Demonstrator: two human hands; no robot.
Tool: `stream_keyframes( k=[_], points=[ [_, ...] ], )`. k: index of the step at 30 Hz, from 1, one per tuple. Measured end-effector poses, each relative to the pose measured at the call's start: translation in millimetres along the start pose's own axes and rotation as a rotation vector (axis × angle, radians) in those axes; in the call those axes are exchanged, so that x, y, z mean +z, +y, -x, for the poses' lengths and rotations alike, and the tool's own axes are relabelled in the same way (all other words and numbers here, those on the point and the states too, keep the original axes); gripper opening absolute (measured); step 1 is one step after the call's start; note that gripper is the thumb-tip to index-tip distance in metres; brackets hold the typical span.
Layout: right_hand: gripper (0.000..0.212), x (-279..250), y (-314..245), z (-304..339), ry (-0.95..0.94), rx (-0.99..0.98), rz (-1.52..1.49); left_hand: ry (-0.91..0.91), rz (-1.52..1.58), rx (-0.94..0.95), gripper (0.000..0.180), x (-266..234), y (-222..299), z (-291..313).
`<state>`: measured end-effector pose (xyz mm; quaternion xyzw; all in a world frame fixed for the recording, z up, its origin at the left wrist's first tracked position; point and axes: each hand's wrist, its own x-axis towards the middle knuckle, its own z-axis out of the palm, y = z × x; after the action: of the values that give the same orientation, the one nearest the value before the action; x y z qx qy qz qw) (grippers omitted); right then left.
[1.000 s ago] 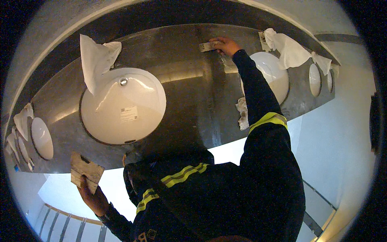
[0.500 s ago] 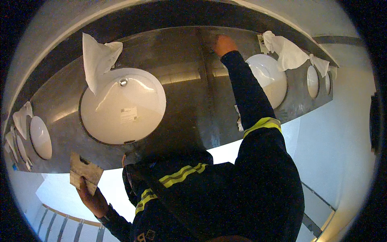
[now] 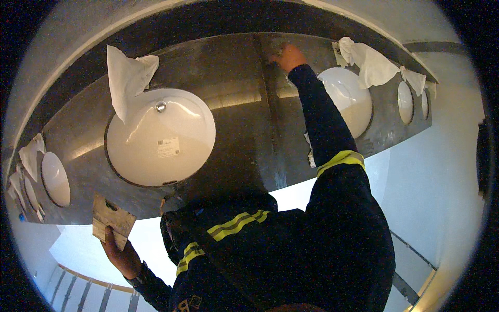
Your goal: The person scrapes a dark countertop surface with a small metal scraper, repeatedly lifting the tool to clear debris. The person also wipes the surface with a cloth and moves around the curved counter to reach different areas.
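My left hand (image 3: 121, 256) grips a flat, worn, light-coloured square board (image 3: 115, 220) by its lower edge, in front of the counter's near edge. A dark patch sits near the board's upper edge. My right arm stretches across the dark grey countertop (image 3: 234, 130). At its far side, my right hand (image 3: 291, 57) is closed, with the fingers down by a dark seam line (image 3: 271, 99) that runs from back to front. Whatever those fingers hold is too small and dark to make out.
White oval basins are set in the counter: a large one (image 3: 156, 156) on the left, another (image 3: 351, 104) beside my right forearm, smaller ones at both ends. White cloths or sheets (image 3: 125, 78) hang behind them. A dark upstand (image 3: 208, 23) and pale wall rise behind.
My right hand has shifted slightly right and toward me, and its fingers now show pointing left at the seam. The board stays in my left hand; the whole view has shifted a little.
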<state>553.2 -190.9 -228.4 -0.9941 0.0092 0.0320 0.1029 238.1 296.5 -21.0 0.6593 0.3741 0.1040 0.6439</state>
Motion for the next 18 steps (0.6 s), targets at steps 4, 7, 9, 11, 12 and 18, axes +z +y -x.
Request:
stream_keyframes(
  k=[4, 7, 9, 11, 12, 18],
  points=[
    [0.039, 32.0, 21.5, -11.5, 0.006, -0.092, -0.019, -0.049, -0.264, 0.142, 0.045, -2.0, -5.9, -1.9],
    [0.04, 30.5, 17.8, -16.1, 0.016, -0.132, -0.04, -0.005, -0.138, 0.069, 0.042, 2.4, -3.1, 2.3],
    [0.039, 1.2, 0.1, -11.9, -0.009, -0.105, -0.042, 0.009, -0.154, 0.089, 0.041, 3.2, -2.2, 2.2],
    [0.038, -14.8, -12.3, -11.8, -0.035, -0.067, -0.029, 0.006, -0.326, 0.169, 0.041, -3.2, -8.5, 4.2],
    [0.038, -8.7, -6.0, -14.0, -0.042, -0.078, 0.002, -0.003, -0.338, 0.162, 0.041, -4.3, -10.3, 3.2],
    [0.036, 55.9, 38.4, -64.4, -0.094, -0.124, 0.104, -0.082, -0.021, 0.04, 0.047, -6.2, -15.0, -8.2]
  ],
)
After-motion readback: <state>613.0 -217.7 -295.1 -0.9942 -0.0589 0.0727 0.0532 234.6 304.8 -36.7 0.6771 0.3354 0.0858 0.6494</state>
